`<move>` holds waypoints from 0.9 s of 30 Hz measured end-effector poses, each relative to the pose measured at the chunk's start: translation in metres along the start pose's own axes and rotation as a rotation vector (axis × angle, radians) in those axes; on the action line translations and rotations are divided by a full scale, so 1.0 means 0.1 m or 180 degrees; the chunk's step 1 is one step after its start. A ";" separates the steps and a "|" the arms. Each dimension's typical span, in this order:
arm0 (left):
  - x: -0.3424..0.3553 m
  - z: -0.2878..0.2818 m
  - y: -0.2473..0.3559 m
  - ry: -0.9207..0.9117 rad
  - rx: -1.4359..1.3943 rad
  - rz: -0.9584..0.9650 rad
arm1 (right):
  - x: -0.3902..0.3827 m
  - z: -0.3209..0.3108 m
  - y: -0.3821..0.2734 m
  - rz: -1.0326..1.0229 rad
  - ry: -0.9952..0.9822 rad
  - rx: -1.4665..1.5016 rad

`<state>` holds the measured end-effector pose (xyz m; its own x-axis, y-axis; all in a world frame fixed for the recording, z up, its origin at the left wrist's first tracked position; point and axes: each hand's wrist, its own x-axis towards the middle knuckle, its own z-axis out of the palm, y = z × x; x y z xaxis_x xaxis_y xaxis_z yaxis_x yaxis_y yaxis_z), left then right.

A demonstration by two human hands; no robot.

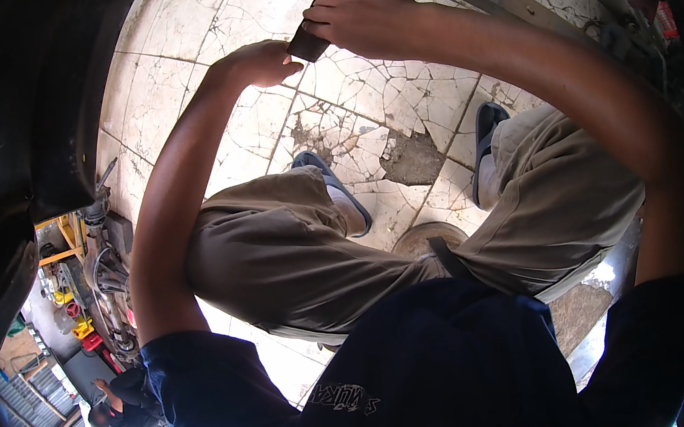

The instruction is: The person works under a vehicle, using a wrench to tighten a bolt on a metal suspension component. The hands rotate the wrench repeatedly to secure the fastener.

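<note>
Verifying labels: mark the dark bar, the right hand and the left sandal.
Dark bar (306,45): head view, flat face near its lower end.
Right hand (362,20): head view, back of the hand.
Left sandal (312,160): head view, upper at the front of the foot.

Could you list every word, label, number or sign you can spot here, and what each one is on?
Dark blue shirt: pale, stylised lettering on the front; I won't copy out the wording.
Red item, upper right: pale marks, too small and blurred to read.
Dark bar: no lettering visible.
</note>
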<state>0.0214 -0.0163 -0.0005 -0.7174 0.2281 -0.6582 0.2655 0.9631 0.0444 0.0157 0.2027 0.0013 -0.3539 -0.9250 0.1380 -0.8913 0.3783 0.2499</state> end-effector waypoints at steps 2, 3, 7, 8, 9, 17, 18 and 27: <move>0.01 -0.01 0.00 0.0044 0.0039 -0.0055 | 0.01 0.01 0.00 -0.0028 -0.0070 0.0030; -0.01 0.00 0.01 0.0095 0.0015 -0.0020 | 0.01 0.00 -0.04 -0.0120 -0.0077 0.0062; 0.01 0.02 -0.04 0.0081 -0.0067 0.0015 | -0.01 -0.03 -0.04 -0.0285 0.0030 0.0169; 0.02 0.02 -0.05 0.0065 -0.0048 0.0028 | -0.01 -0.03 -0.01 -0.0297 0.0074 0.0154; 0.01 0.00 0.00 0.0048 -0.0028 0.0054 | -0.01 0.00 0.02 -0.0190 0.0028 0.0165; 0.02 0.02 -0.04 0.0027 -0.0143 -0.0030 | 0.00 -0.07 -0.08 -0.0059 -0.0124 0.0363; 0.02 0.01 -0.03 0.0014 -0.0172 -0.0015 | 0.01 -0.05 -0.07 -0.0064 -0.0112 0.0309; -0.04 -0.05 0.05 -0.0011 -0.0128 0.0074 | 0.01 -0.08 -0.08 0.0031 -0.0174 0.0078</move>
<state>0.0224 -0.0113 0.0067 -0.7091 0.2500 -0.6593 0.2558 0.9625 0.0898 0.0244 0.1992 0.0070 -0.3769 -0.9221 0.0875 -0.8942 0.3868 0.2253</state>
